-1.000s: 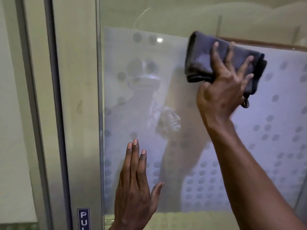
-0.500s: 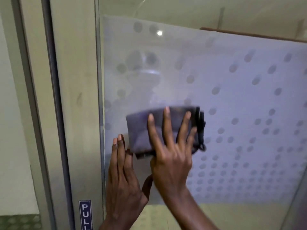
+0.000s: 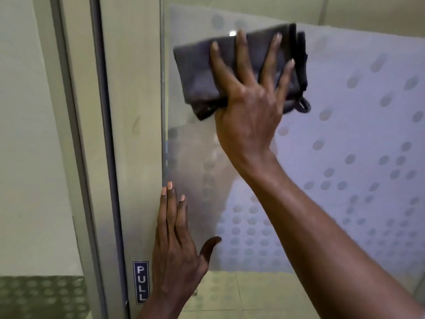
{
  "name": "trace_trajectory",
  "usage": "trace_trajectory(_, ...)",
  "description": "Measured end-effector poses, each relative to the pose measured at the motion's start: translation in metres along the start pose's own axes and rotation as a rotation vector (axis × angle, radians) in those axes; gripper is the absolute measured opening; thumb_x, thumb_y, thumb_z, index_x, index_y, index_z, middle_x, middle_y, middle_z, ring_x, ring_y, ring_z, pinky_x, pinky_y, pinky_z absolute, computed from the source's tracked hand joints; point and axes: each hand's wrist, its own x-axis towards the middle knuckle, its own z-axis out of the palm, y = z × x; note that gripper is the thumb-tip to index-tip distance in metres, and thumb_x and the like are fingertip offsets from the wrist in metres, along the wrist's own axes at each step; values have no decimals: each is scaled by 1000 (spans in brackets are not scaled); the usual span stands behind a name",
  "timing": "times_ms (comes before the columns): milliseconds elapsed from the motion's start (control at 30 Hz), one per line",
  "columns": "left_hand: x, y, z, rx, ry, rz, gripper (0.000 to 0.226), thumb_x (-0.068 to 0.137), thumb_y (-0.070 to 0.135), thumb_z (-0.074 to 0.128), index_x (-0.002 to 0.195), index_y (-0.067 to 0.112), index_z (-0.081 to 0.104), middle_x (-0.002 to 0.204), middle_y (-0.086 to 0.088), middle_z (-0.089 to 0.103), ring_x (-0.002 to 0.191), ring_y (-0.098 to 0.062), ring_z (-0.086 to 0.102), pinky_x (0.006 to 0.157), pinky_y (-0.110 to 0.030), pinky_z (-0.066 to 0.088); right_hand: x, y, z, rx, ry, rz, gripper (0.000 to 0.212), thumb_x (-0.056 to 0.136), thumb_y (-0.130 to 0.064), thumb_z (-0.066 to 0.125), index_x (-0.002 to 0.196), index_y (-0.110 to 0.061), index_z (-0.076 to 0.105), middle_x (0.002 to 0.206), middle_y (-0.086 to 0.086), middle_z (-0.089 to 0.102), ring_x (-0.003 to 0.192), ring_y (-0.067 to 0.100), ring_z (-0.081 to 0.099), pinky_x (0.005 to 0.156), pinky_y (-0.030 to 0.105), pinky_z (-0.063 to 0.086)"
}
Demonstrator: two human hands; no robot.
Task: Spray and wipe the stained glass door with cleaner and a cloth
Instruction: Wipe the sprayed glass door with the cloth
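The glass door (image 3: 345, 134) fills the right of the view, with a frosted film dotted with clear spots. A folded dark grey cloth (image 3: 195, 72) is pressed flat against the glass near the film's upper left corner. My right hand (image 3: 248, 107) lies spread over the cloth, fingers pointing up, thumb tucked under its lower edge. My left hand (image 3: 177, 247) rests flat on the glass lower down, beside the door's metal stile, fingers straight and holding nothing. No spray bottle is in view.
The brushed metal door stile (image 3: 131, 134) runs vertically left of the glass, with a blue "PULL" label (image 3: 140, 282) low on it. A dark seal and another frame post (image 3: 69, 134) stand further left. Tiled floor shows through the clear glass below the film.
My right hand has swept the cloth from the upper right down to the lower left, then back up to the upper left of the film. My left hand stayed flat, low on the glass.
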Motion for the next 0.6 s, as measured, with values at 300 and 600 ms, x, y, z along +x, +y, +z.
trace_trajectory(300,-16,-7,-1,17,2,1,109,93,65,69,164,-9,31,179,-30,24,170,-44,21,141,-41,18,-118,-4,15,-7,-32,-69,68,104,-10,52,167,-30,38,179,9,29,165,55,10,129,76,14)
trace_trajectory(600,-32,-6,6,-3,-15,80,110,80,33,93,161,-12,33,179,-32,22,170,-47,20,141,-44,17,-282,45,14,-15,-174,-9,60,110,-4,42,164,-29,46,175,12,38,161,57,24,121,78,33)
